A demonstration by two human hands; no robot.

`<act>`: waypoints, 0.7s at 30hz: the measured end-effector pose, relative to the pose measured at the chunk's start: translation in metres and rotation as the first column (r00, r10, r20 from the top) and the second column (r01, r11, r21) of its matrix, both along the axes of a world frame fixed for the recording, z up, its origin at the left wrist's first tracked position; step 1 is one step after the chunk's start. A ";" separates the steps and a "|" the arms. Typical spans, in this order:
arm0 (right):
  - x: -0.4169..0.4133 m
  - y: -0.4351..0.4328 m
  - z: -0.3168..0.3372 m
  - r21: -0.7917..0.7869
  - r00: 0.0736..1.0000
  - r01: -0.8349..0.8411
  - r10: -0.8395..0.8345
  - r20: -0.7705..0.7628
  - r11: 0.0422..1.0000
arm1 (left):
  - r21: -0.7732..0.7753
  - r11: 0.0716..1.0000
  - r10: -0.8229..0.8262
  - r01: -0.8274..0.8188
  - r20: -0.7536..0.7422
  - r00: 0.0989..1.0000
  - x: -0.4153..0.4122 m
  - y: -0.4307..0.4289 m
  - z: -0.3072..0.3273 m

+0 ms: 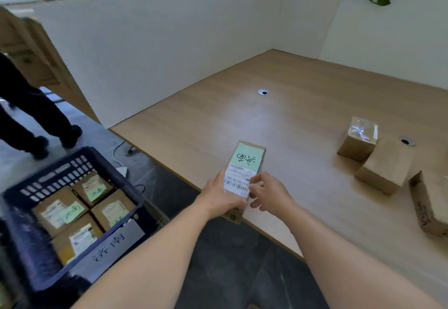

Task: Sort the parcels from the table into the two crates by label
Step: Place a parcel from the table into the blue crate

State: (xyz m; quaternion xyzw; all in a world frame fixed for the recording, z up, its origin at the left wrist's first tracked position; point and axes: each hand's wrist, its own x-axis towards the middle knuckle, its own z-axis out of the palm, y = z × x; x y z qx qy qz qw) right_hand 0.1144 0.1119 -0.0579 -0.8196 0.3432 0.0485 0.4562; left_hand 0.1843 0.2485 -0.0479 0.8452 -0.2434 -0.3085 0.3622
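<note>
A small cardboard parcel (246, 161) with a green handwritten note and a white barcode label is held over the table's front-left edge. My left hand (221, 196) grips its near left side. My right hand (269, 191) touches its near right side with curled fingers. Three more brown parcels lie on the table at the right: one with shiny tape (358, 139), a plain one (385, 165), and one cut off by the frame (430, 202). A dark blue crate (21, 243) with a grey name tag stands on the floor at the lower left and holds several labelled parcels (60, 211).
The wooden table (278, 119) has white partition walls at its left and back, and two cable holes. A person in dark trousers stands at the far left on the floor. A white cable and adapter lie on the floor beside the crate. Only one crate is visible.
</note>
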 end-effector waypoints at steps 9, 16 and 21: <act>0.046 -0.047 0.007 -0.443 0.999 -0.027 0.014 -0.034 0.896 | 0.461 0.875 -0.254 0.147 0.178 0.951 0.023 -0.007 0.004; 0.077 -0.054 0.003 -0.384 0.926 -0.362 0.279 -0.255 0.849 | 0.329 0.895 0.159 -0.301 0.394 0.905 0.042 0.002 -0.005; 0.085 -0.049 0.008 -0.284 0.879 -0.466 0.400 -0.260 0.838 | 0.186 0.758 0.590 -0.625 0.209 0.780 0.043 0.002 -0.008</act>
